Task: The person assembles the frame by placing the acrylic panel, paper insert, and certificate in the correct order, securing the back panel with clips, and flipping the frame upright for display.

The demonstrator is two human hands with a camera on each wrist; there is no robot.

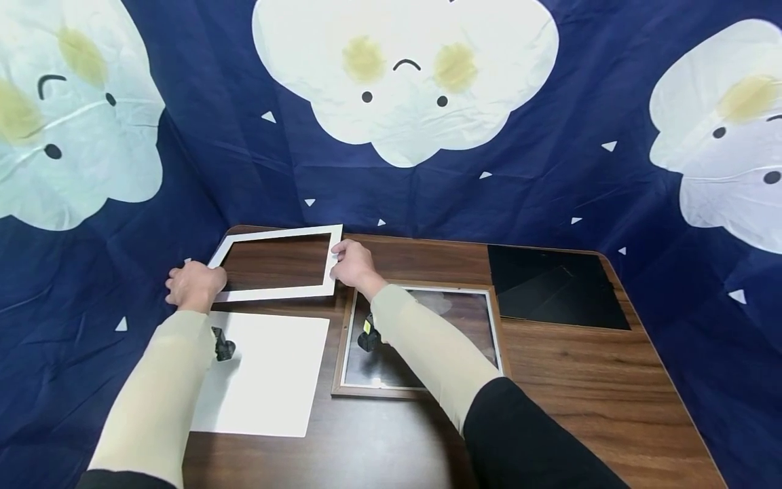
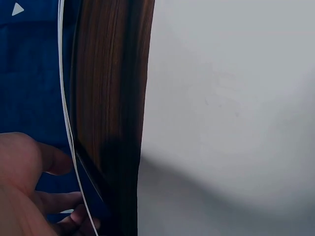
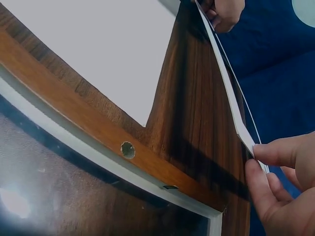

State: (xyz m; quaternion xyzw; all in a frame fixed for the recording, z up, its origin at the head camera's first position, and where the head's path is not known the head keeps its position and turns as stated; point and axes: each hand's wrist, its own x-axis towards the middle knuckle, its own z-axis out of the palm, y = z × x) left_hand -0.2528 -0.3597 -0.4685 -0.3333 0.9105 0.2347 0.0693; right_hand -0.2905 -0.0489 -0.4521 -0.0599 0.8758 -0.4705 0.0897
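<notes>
A thin white rectangular mat point(image 1: 275, 293) with an open middle is held by both hands at the table's back left. My left hand point(image 1: 194, 282) grips its left end; in the left wrist view that hand point(image 2: 44, 187) has its fingers around the thin white edge point(image 2: 66, 113). My right hand point(image 1: 354, 263) pinches the right end, thumb and fingers on the mat's edge point(image 3: 229, 88) in the right wrist view, where the hand point(image 3: 285, 177) shows at lower right. The mat is seen nearly edge-on there, raised off the wood.
A white sheet point(image 1: 275, 373) lies in front of the mat. Right of it is a wooden frame point(image 1: 338, 367) with a clear pane, under my right forearm. A black backing board point(image 1: 556, 285) lies at the back right. Dark blue cloth point(image 1: 427, 204) with clouds hangs behind the table.
</notes>
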